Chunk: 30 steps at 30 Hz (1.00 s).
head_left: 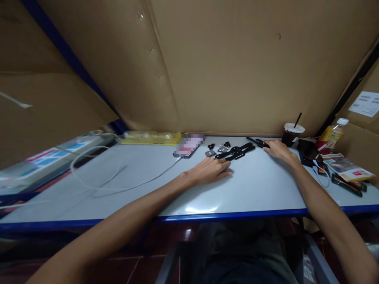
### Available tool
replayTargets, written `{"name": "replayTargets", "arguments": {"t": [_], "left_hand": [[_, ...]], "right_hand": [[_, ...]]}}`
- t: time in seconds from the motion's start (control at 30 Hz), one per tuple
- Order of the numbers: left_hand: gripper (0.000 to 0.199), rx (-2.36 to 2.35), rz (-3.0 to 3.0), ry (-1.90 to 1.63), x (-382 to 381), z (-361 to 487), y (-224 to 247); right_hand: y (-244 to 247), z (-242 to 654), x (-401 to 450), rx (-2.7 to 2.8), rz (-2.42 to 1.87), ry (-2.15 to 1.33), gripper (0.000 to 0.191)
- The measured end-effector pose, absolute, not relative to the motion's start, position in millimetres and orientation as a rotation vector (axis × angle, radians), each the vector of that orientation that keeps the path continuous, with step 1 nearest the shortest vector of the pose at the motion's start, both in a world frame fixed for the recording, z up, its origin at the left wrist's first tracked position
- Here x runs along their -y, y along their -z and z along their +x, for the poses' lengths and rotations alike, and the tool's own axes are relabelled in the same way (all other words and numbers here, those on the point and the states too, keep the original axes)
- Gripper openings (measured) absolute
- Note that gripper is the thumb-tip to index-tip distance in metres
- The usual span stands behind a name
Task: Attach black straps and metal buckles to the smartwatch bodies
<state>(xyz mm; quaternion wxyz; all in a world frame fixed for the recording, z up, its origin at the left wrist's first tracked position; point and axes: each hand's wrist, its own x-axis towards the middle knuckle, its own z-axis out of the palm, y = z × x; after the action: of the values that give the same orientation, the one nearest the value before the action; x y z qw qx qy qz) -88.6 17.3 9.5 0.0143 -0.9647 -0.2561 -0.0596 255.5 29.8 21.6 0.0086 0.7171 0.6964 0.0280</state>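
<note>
My left hand (211, 170) rests on the white table with its fingers stretched out and the thumb apart. A ring is on one finger. Its fingertips are at the lower end of a glossy black strap-like piece with a round middle (237, 152). Small grey and black parts (222, 147) lie just beyond that hand. Further right, the fingers of my right hand (278, 149) close over the near end of a long, thin black thing (257, 141), whose exact kind I cannot make out.
A phone (187, 146) with a white cable lies left of the small parts. A lidded cup with a straw (293, 134), a bottle (332, 136), a black device (308, 153) and a packet (348, 167) stand or lie at right. Cardboard (222, 71) walls the back.
</note>
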Motion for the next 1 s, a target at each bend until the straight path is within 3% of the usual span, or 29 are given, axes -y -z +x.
{"name": "replayTargets", "arguments": {"t": [0.23, 0.47, 0.87, 1.0], "left_hand": [[0.031, 1.016, -2.825, 0.358, -21, -89, -14], [0.034, 0.989, -2.793, 0.375, -30, -89, -4], [0.042, 0.960, -2.861, 0.346, -45, -93, 15], [0.046, 0.993, -2.908, 0.492, -49, -93, 13]], "right_hand": [[-23, 246, -32, -2.353, 2.370, -0.351, 0.039], [-12, 194, -25, -2.749, 2.048, -0.161, 0.035], [1, 180, -19, -2.723, 1.878, -0.193, 0.057], [2, 178, -21, -2.706, 1.841, -0.130, 0.061]]}}
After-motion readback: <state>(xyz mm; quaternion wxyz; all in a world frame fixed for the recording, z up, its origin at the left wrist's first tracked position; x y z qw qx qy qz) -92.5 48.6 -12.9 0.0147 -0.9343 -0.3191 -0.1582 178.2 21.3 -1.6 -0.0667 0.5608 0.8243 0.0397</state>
